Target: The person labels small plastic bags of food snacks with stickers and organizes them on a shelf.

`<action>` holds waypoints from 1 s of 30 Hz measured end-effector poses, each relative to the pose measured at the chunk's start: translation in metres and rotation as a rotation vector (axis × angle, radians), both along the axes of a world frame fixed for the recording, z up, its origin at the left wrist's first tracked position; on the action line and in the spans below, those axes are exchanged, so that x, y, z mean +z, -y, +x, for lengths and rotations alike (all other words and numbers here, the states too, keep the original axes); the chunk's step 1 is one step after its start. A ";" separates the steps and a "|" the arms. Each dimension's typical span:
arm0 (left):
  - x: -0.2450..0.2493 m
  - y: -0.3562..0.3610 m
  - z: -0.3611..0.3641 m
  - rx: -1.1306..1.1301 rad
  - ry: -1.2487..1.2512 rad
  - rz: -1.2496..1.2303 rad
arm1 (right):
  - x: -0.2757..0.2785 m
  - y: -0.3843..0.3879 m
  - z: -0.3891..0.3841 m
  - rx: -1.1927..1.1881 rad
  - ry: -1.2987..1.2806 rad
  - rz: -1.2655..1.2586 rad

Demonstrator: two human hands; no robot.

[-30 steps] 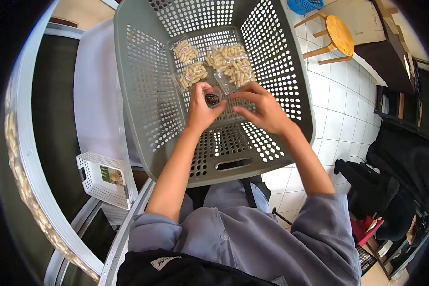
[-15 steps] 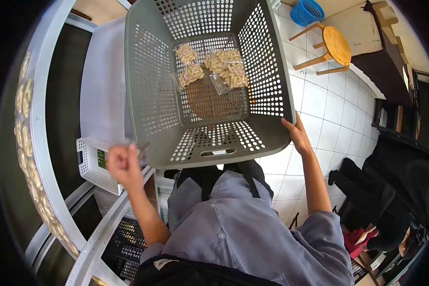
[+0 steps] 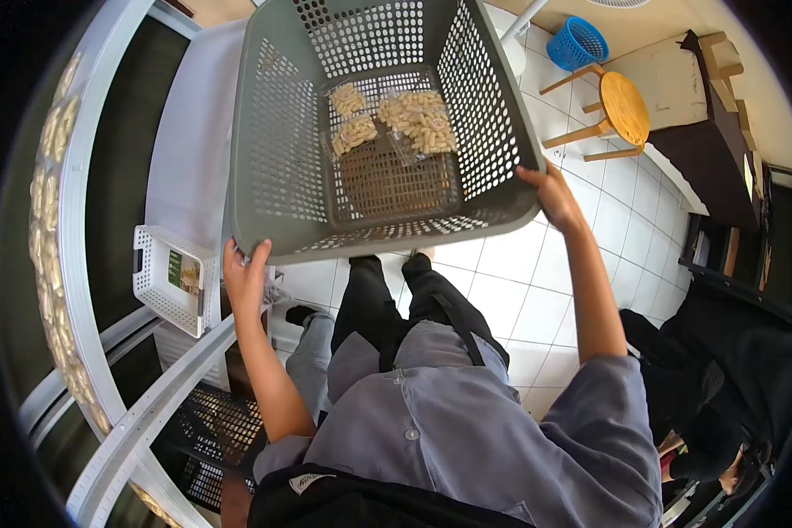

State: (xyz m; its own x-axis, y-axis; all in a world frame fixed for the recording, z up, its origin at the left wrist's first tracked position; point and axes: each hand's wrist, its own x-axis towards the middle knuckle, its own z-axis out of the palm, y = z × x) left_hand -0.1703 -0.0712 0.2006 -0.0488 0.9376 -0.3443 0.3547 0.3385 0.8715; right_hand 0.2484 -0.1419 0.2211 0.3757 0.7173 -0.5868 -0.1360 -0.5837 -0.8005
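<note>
- Grip first: the left hand (image 3: 246, 275) has its fingers curled over the near-left corner of the grey basket (image 3: 286, 176), and the right hand (image 3: 552, 192) is clasped on the rim at the near-right corner.
- Basket position: it is held out in front of the person, above the tiled floor (image 3: 519, 290), with its far end tipped up.
- Load: clear packets (image 3: 418, 119) of pale, short pieces lie on the basket's bottom toward the far side. The near part of the bottom is bare.
- Step in hand, as it looks: carrying or shifting the basket with both hands.
- Whatever move comes next calls for an even two-handed hold, so the loose packets do not slide toward the low near edge.
- Something thin and crumpled sits by the left palm. I cannot tell what it is.
- Left of the left hand, a small white crate (image 3: 172, 280) sits by a curved metal rail (image 3: 70, 229).
- Far right, a wooden stool (image 3: 625, 101) and a blue basket (image 3: 579, 41) stand well apart from the work.
</note>
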 end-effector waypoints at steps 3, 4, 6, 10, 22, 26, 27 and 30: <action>0.005 0.003 0.006 0.041 -0.047 -0.035 | -0.003 -0.009 0.000 0.021 0.048 -0.038; -0.014 0.004 -0.002 0.000 -0.045 0.142 | -0.007 -0.001 -0.005 0.014 0.031 -0.022; -0.037 0.008 -0.007 -0.007 -0.030 0.135 | -0.024 0.011 -0.008 0.020 0.009 0.012; -0.040 0.011 0.016 0.060 0.024 0.144 | -0.056 0.014 0.009 -0.006 -0.018 0.012; -0.052 0.029 0.041 0.198 0.050 0.194 | -0.273 0.101 -0.103 0.111 0.541 0.177; -0.062 0.035 0.045 0.194 0.045 0.243 | -0.309 0.096 -0.129 0.673 0.738 0.185; -0.063 0.037 0.044 0.196 0.036 0.243 | -0.315 0.090 -0.134 0.765 0.767 0.245; -0.063 0.042 0.051 0.208 0.062 0.215 | -0.316 0.070 -0.133 1.082 0.877 0.297</action>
State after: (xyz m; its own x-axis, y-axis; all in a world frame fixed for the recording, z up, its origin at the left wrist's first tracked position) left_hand -0.1193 -0.1129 0.1378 -0.2324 0.9614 -0.1475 0.2412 0.2039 0.9488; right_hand 0.1150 -0.2118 -0.0946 -0.2707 0.9339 -0.2336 0.8571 0.1232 -0.5003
